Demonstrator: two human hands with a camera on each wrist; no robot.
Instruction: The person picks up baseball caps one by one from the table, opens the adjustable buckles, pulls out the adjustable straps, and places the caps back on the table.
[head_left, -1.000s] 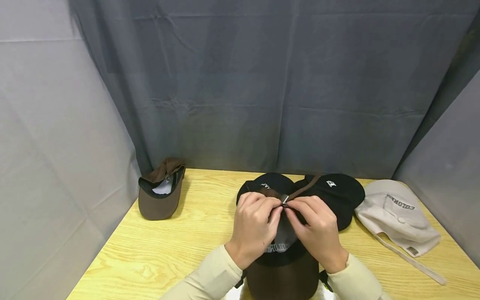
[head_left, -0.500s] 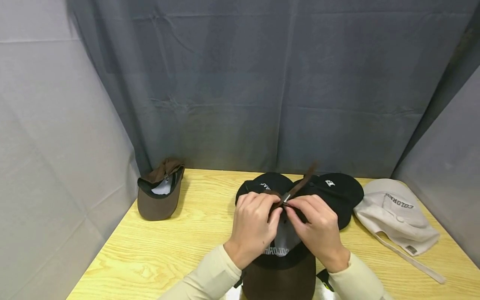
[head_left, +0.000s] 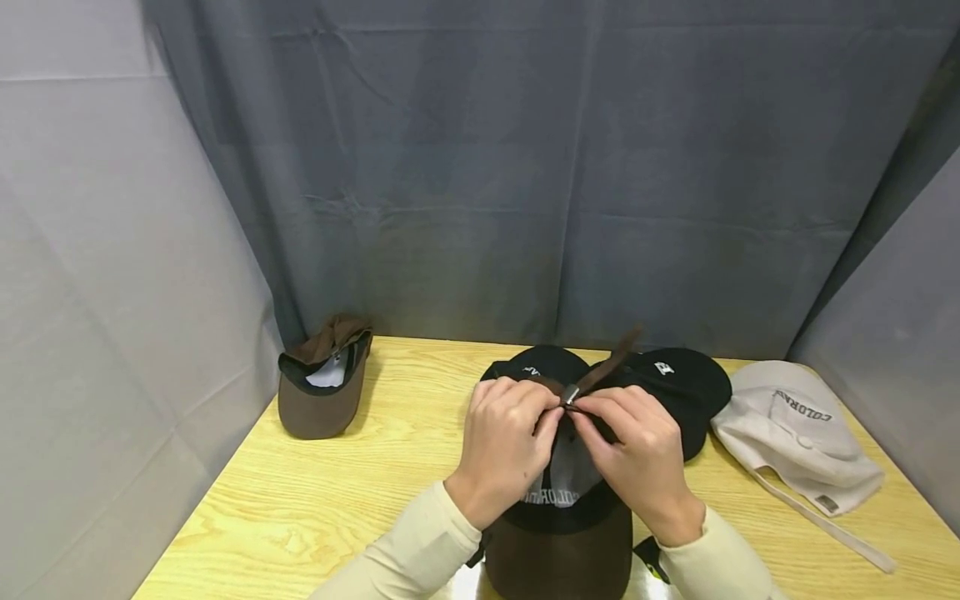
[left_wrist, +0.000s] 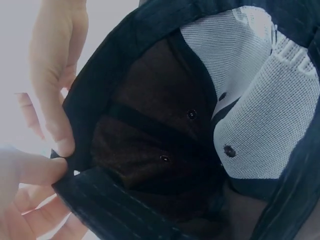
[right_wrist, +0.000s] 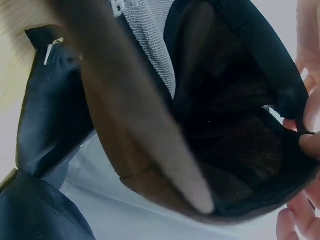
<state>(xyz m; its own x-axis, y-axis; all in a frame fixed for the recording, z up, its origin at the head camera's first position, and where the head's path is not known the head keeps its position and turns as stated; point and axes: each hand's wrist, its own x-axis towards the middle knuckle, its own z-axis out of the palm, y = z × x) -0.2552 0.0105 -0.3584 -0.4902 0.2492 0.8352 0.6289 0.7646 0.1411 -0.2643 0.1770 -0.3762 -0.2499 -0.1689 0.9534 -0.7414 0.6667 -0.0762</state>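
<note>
A dark brown cap [head_left: 558,558] is held inside-up near the body, its brim towards the person. My left hand [head_left: 501,442] and right hand [head_left: 637,462] meet at its back strap, each pinching it between thumb and fingers beside a small metal buckle [head_left: 571,395]. From the buckle, the strap's loose tail [head_left: 613,358] sticks up and to the right. The left wrist view looks into the crown, with its white mesh lining [left_wrist: 270,110] and dark sweatband [left_wrist: 85,120]. In the right wrist view the blurred strap tail [right_wrist: 145,115] crosses in front of the opening.
Two black caps, one left [head_left: 551,358] and one right [head_left: 693,396], lie just behind the hands. A pale cap [head_left: 795,433] with a dangling strap [head_left: 825,525] lies at the right. Another brown cap [head_left: 318,410] rests at the back left. Cloth curtains [head_left: 450,183] enclose the table [head_left: 300,508].
The strap's loose tail has swung up to stand steeper than a second ago. The brim has shifted slightly left. Both hands keep their pinch in nearly the same place.
</note>
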